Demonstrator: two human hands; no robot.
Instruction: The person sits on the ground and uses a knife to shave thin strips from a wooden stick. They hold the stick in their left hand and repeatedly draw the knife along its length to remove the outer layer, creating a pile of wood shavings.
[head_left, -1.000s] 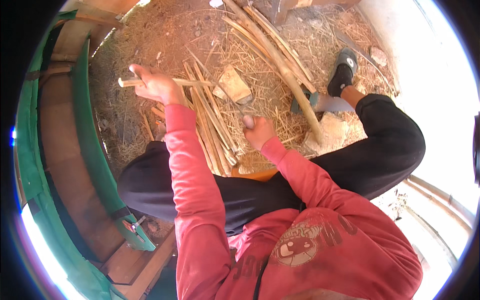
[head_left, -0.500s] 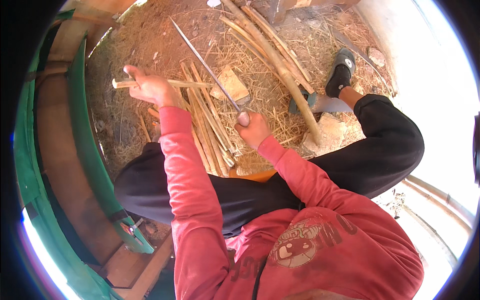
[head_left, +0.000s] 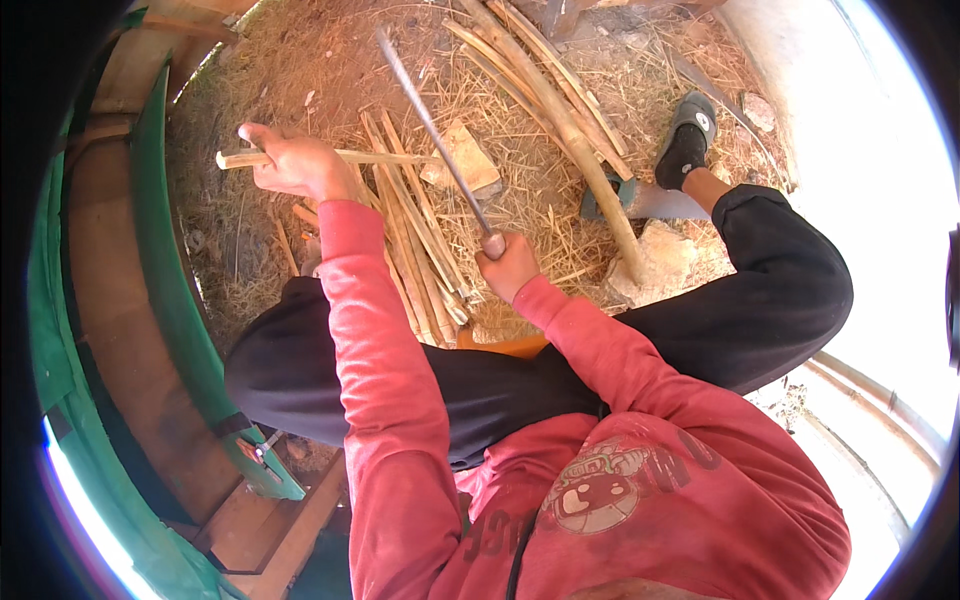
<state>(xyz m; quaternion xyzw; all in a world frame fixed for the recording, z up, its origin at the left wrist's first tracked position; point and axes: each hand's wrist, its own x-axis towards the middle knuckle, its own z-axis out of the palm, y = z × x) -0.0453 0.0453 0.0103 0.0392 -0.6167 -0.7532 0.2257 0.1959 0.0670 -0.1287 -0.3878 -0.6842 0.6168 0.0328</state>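
Note:
My left hand (head_left: 300, 165) is closed round a pale split wooden stick (head_left: 235, 159), with the thumb stretched out. The stick lies crosswise; its right end reaches over the flat tan block (head_left: 465, 160), and I cannot tell whether they touch. In my right hand (head_left: 508, 264) is the handle of a long knife (head_left: 442, 150). Its narrow blade, blurred at the far end, points up and left and crosses in front of the block. Between my legs, just below the left hand's stick, lies a bundle of split sticks (head_left: 408, 235).
Longer poles (head_left: 560, 115) lie on the straw-strewn ground ahead, one resting near a pale stone (head_left: 655, 262). My right foot in a grey slipper (head_left: 688, 130) is beside them. A green-edged wooden structure (head_left: 165, 250) stands at left, a pale wall (head_left: 800, 90) at right. Something orange (head_left: 515, 347) shows below me.
The knife has swung a little: its tip has shifted right, and the blade is now blurred. My left hand and its stick have moved slightly left and up.

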